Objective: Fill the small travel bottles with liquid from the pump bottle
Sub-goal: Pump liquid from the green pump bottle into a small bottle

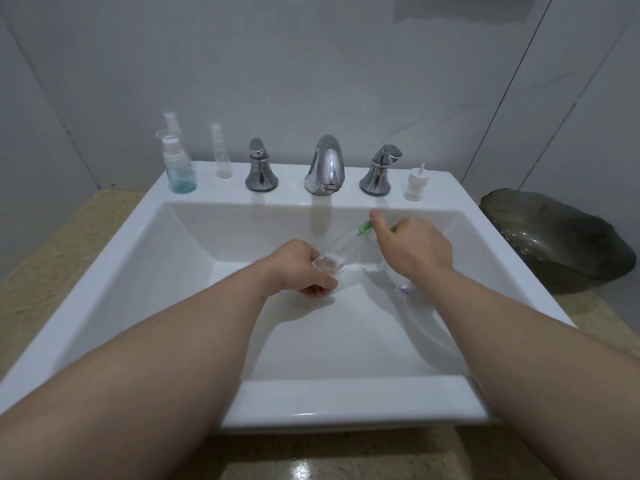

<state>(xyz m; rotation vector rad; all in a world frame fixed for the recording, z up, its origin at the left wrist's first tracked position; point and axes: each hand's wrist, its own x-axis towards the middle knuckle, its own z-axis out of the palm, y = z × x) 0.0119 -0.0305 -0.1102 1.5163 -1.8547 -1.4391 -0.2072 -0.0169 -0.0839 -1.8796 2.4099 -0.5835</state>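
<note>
Over the white sink basin (346, 341) my left hand (301, 268) grips a small clear travel bottle (334, 259). It is tilted, its base toward me and its mouth toward the green nozzle. My right hand (412, 247) holds the clear pump bottle (403, 287) by its neck; the body hangs below the hand. The green pump head (363, 229) points left into the small bottle's mouth, and my thumb sticks up above it. Whether any liquid is in the small bottle cannot be made out.
On the sink's back ledge stand a travel bottle with blue liquid (180, 171), a clear spray bottle (222, 154) and a loose white pump cap (414, 185). The chrome faucet (325, 166) and two handles sit between them. A dark glass bowl (554, 237) rests on the counter at right.
</note>
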